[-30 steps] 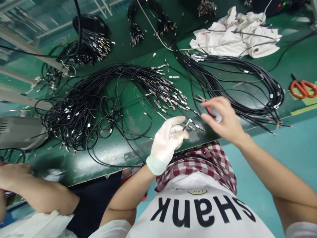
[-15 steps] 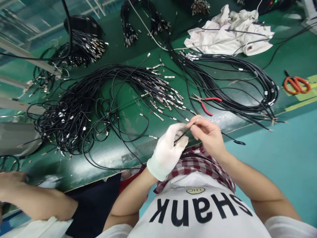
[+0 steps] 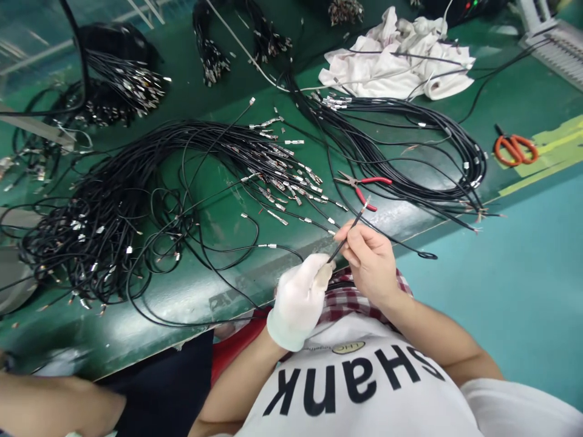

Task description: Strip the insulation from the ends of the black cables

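Note:
Wearing a white glove, my left hand [image 3: 300, 294] is closed around a black cable [image 3: 337, 249]. My bare right hand [image 3: 370, 255] pinches the same cable nearer its end, with thumb and fingers together. The cable's tip, with pale bare wires, sticks up past my right fingers. Just beyond the tip lie pliers [image 3: 374, 180] with red handles, their jaws apart. To the left spreads a big heap of black cables [image 3: 182, 142] with silver metal terminals pointing toward my hands.
A looped bundle of black cables [image 3: 432, 182] lies right of the pliers. Orange-handled scissors [image 3: 515, 150] rest near the right edge of the green table [image 3: 268, 273]. White cloth [image 3: 401, 60] is crumpled at the back. Another person's arm [image 3: 59, 400] shows at lower left.
The cable end now points up and clear of my right fingers, where before it was mostly covered by them. My left hand has closed more tightly. The whole view has shifted slightly.

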`<state>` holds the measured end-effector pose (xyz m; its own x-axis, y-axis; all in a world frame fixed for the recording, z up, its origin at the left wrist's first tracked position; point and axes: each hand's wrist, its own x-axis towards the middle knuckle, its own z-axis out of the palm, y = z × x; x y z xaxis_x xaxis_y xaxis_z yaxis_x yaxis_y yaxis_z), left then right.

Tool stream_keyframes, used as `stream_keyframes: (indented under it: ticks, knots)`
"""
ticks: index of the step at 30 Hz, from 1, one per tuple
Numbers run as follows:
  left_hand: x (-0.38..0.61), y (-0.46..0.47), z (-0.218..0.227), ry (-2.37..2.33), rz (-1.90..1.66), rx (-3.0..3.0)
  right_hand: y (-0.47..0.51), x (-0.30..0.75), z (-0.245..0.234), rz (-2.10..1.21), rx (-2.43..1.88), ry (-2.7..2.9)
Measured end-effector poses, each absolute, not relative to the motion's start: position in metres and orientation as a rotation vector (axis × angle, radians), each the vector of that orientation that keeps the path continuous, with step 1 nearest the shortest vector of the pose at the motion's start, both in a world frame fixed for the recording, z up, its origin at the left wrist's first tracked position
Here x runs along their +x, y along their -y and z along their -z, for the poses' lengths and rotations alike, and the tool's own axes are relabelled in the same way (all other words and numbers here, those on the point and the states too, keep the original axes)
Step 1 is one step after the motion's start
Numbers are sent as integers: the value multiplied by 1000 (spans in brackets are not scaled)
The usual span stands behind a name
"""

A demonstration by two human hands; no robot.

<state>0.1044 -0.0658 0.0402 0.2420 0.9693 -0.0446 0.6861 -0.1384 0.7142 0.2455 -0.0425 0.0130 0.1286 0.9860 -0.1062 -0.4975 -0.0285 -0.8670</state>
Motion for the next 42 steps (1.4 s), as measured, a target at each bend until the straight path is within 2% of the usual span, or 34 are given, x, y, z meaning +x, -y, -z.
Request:
stream_keyframes:
  ticks: [22, 30, 37, 42]
  knots:
    - [90, 67, -27, -1464, -515, 1936, 32, 256, -14, -1453, -904, 623]
    - [87, 62, -15, -1480, -506, 1903, 25, 253, 1, -1490, -913, 574]
    - [79, 58, -16, -1418, -579, 1789, 22, 273, -12, -1361, -991, 973]
    - [77, 61, -17, -1423, -623, 1761, 30, 276, -15, -1526, -967, 1030]
